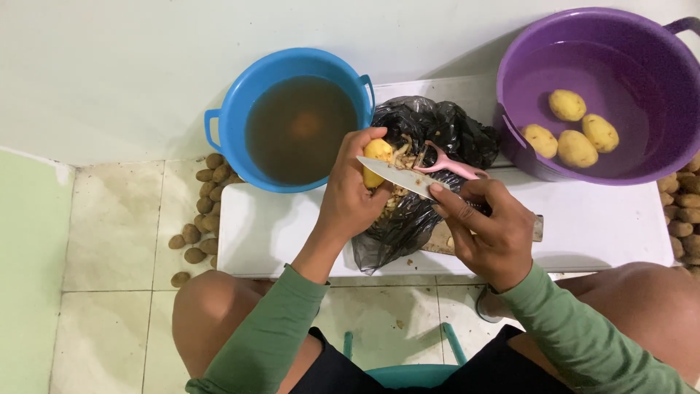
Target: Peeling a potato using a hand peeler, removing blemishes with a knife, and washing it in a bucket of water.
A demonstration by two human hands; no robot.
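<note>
Holding a partly peeled yellow potato [377, 157] above an open black plastic bag [437, 131], the left hand [350, 193] wraps its fingers around the tuber, thumb on the near side. The right hand [485, 233] grips the handle of a kitchen knife [397, 175], index finger stretched along the spine, and the blade's tip touches the potato's lower part. A pink peeler [448, 164] lies on the bag just behind the blade, among pale peelings.

The bag rests on a low white table [277, 226], spilling over its near edge. A piece of wooden board [441, 241] shows under the right hand. Behind the table to the left stands a blue tub [219, 124] of murky brown water; to the right, a purple tub [525, 95] of clear water holds four peeled potatoes [576, 131]. Unpeeled brown potatoes [204, 208] lie heaped on the tiled floor left of the table, and more unpeeled ones [682, 208] lie at the right edge. The person wears green long sleeves and dark shorts, knees bare either side of a teal stool [405, 373].
</note>
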